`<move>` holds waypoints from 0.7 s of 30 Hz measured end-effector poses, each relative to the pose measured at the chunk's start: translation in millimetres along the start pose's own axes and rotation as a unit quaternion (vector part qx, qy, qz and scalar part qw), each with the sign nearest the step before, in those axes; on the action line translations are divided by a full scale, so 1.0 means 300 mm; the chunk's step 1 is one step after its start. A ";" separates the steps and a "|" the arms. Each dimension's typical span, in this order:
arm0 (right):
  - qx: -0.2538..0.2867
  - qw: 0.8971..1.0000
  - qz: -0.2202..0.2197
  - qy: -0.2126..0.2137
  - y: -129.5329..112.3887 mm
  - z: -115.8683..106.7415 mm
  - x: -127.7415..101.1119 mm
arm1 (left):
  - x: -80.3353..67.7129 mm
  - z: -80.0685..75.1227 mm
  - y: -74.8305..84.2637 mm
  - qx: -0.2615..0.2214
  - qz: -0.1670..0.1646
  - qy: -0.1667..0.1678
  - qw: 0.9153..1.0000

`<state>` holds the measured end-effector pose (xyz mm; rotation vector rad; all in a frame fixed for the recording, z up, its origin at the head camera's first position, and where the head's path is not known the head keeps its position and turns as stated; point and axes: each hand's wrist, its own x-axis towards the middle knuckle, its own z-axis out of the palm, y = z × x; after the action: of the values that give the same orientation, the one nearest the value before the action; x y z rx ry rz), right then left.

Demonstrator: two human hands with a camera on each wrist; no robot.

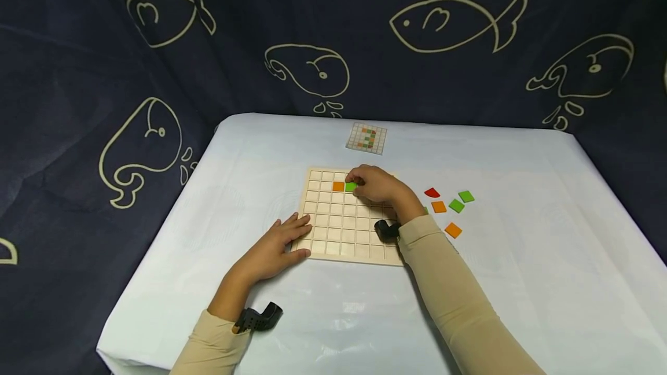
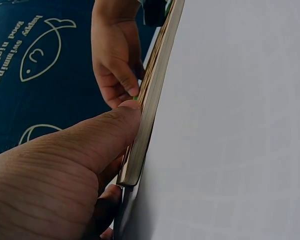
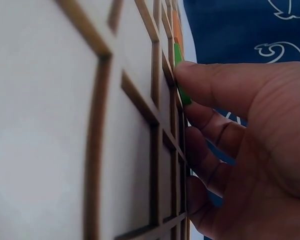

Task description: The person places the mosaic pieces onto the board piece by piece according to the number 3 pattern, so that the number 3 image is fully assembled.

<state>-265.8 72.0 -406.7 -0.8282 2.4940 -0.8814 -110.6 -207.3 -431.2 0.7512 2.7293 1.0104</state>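
On the wooden grid board [image 1: 333,230], a bright green square tile [image 1: 351,187].

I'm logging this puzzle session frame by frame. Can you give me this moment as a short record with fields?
Board: wooden grid board on a white-covered table
Placed: orange tile sits in the second row
Right hand: pinches a green tile at the cell beside the orange one
Left hand: rests flat on the board's near left edge
Loose tiles: red, orange and green pieces right of the board
Pattern card: beyond the board
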 end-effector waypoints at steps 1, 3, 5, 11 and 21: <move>0.000 1.000 0.000 -0.001 0.000 0.000 0.000 | 0.000 0.000 0.000 0.000 -0.001 0.001 1.000; 0.000 1.000 -0.002 -0.002 -0.001 0.000 -0.001 | 0.000 0.001 0.000 -0.001 -0.001 0.001 1.000; 0.001 1.000 -0.002 -0.003 -0.001 -0.001 -0.002 | 0.000 0.001 -0.002 -0.002 -0.001 0.001 1.000; -0.006 1.000 -0.005 -0.001 0.000 -0.004 0.001 | 0.001 0.001 -0.004 0.001 0.001 0.002 1.000; -0.016 1.000 -0.008 0.005 0.006 0.009 0.004 | -0.002 0.005 -0.006 0.000 -0.002 0.003 1.000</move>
<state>-266.0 71.3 -410.1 -0.8576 2.5186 -0.8556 -110.4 -208.0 -433.4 0.7442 2.7350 1.0126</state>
